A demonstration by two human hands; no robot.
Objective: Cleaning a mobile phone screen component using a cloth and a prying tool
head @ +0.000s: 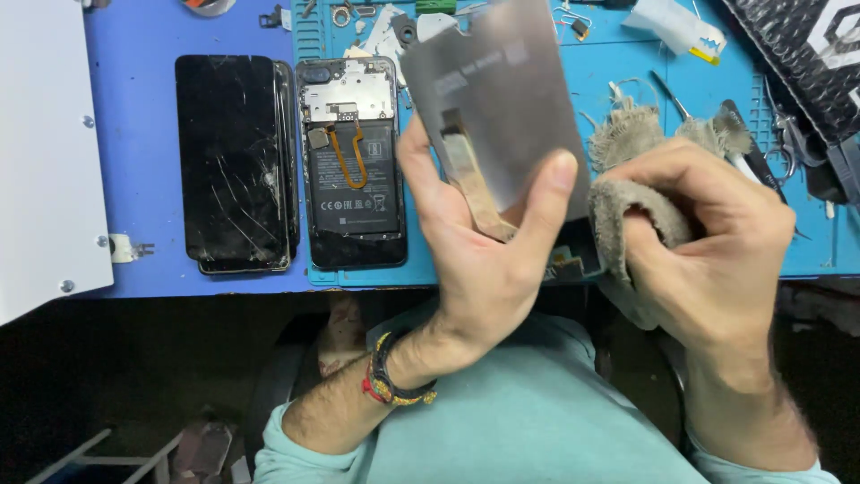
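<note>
Display panel [502,90], grey metal back facing the camera, flex strip hanging at its lower edge: sitting in the centre of the frame, tilted, above the table [143,269] edge. Left hand [475,260] is closing its grip on the panel, thumb on the right edge, fingers on the left. Right hand [717,251] is clenching a frayed grey cloth [636,206] just beside the panel's lower right corner. Step in hand appears to be wiping the panel's back; a further pass would call for steady support from the left hand and light pressure near the flex. Left of centre: opened phone body [354,161], battery showing. Further left: cracked black screen [231,157].
</note>
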